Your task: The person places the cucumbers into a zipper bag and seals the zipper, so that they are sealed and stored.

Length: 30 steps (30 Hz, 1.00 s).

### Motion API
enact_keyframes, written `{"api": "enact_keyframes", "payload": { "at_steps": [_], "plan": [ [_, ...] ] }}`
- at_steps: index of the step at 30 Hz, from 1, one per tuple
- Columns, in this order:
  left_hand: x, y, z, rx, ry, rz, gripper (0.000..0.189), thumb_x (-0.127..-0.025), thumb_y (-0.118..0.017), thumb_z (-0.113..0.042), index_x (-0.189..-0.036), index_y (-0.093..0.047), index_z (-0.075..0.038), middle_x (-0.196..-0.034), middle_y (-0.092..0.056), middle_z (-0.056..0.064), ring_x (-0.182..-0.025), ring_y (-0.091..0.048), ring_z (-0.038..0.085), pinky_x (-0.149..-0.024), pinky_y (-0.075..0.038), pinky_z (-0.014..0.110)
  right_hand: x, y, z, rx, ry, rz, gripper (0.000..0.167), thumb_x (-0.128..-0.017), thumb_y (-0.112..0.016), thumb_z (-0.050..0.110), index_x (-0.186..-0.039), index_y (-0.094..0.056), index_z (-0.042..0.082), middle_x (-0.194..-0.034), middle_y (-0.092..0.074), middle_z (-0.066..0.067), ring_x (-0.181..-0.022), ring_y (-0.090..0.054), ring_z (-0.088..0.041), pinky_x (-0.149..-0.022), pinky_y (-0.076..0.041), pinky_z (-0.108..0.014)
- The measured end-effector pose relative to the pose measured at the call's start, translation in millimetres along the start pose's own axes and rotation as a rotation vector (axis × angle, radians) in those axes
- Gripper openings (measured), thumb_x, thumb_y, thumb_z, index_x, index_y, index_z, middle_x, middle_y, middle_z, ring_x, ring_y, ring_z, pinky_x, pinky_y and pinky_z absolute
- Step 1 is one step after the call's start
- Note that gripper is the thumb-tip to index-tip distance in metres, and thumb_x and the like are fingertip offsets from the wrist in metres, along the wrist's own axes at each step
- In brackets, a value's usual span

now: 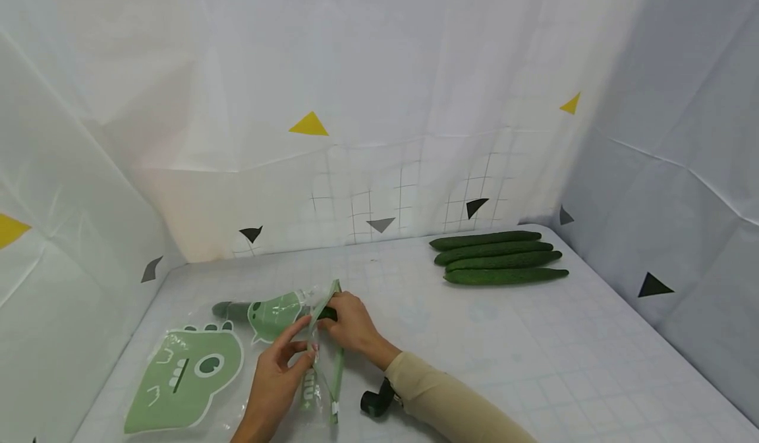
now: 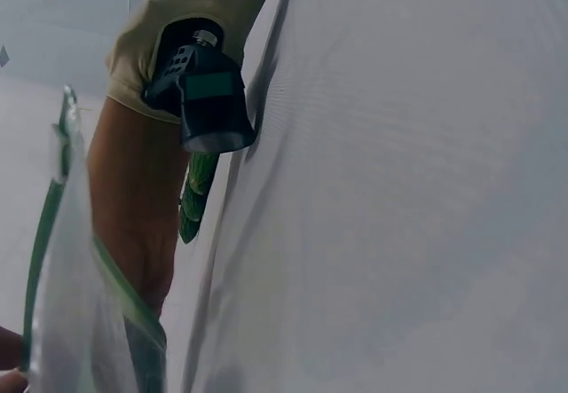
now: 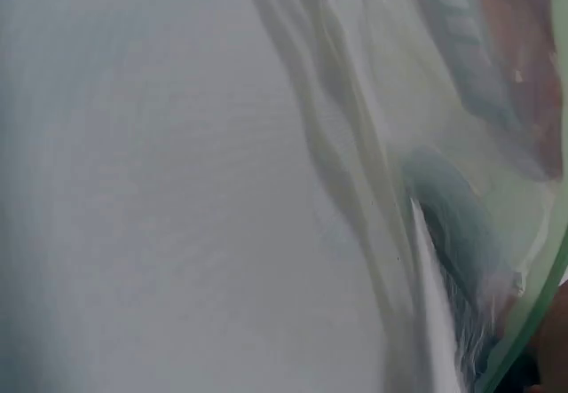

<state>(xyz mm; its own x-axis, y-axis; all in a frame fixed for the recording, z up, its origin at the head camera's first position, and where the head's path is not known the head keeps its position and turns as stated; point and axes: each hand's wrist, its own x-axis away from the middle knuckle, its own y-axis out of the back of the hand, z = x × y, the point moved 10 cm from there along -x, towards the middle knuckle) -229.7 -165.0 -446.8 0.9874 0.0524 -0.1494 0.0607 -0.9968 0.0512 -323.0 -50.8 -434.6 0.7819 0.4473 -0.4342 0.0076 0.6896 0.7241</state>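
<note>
A clear zip bag with a green print and green zip edges lies across the left-middle of the table, its mouth facing right. My left hand pinches the near side of that mouth between thumb and fingers. My right hand holds the dark end of a cucumber at the mouth. The rest of this cucumber lies inside the bag, partly covered by the print. In the left wrist view, the green-edged bag mouth stands raised beside the right forearm. Clear plastic fills the right side of the right wrist view.
Several cucumbers lie side by side at the back right. A second printed zip bag, with a cartoon eye and teeth, lies flat at the left. The black wrist camera hangs under the right sleeve. White sheeting walls enclose the table.
</note>
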Motion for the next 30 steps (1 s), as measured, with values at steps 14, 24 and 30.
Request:
{"api": "enact_keyframes", "payload": {
  "at_steps": [14,24,30],
  "plan": [
    [1.7,3.6,-4.2,-0.026,0.004,-0.03,0.057,-0.096,-0.066,0.009,-0.147,-0.06,-0.014,-0.152,-0.051,0.004,-0.118,-0.062,0.034,-0.08,-0.055,0.026,8.9,6.5,-16.1,0.037,-0.08,0.038,0.027,-0.085,-0.088,0.013,-0.105,-0.071,0.007,-0.096,-0.064,-0.002,-0.081,-0.057,-0.014,-0.07,-0.051,-0.028],
    [1.2,2.7,-2.6,-0.036,0.022,-0.037,0.058,-0.095,-0.066,0.01,-0.148,-0.06,-0.013,-0.155,-0.047,0.004,-0.116,-0.062,0.029,-0.08,-0.054,0.024,22.6,9.4,-25.3,0.04,-0.173,0.035,0.028,-0.086,-0.087,0.01,-0.093,-0.06,0.008,-0.072,-0.055,0.006,-0.061,-0.05,-0.006,-0.055,-0.045,-0.025],
    [-0.7,3.9,-1.3,-0.037,0.023,-0.041,0.059,-0.094,-0.065,0.011,-0.147,-0.06,-0.013,-0.154,-0.049,0.004,-0.117,-0.062,0.032,-0.079,-0.054,0.024,22.4,11.6,-15.7,0.026,-0.05,-0.038,0.026,-0.084,-0.082,-0.004,-0.104,-0.066,0.0,-0.08,-0.057,0.003,-0.071,-0.054,-0.01,-0.066,-0.05,-0.027]
  ]
}}
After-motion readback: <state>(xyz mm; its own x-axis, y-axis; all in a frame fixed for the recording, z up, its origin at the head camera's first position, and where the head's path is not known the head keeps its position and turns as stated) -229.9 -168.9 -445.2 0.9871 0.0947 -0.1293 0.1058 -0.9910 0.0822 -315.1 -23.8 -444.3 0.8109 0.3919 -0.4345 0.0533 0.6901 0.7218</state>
